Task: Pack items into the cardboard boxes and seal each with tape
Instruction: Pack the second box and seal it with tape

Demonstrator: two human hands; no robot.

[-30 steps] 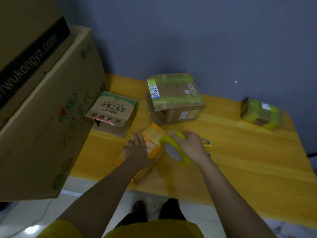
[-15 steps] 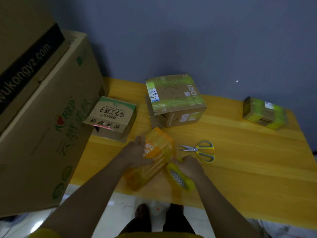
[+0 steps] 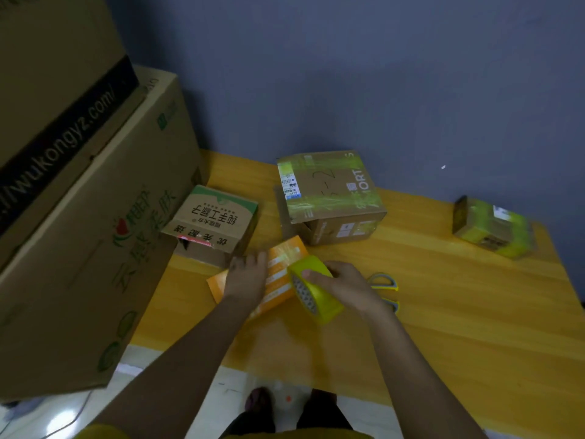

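We press our left hand (image 3: 245,278) flat on the orange box (image 3: 278,274) near the desk's (image 3: 474,312) front edge, its long axis running toward the front-left, while our right hand (image 3: 343,285), the nearer to the open seam, clasps the tape roll (image 3: 313,291) touching the box's right side.

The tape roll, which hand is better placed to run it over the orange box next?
The right hand: it already grips the yellow tape roll against the orange box. The left hand rests flat on that box, better suited to steadying it.

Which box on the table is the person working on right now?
The small orange box nearest the table's front edge: the left hand lies on it and the right hand holds the yellow tape roll against it. No hand touches the others.
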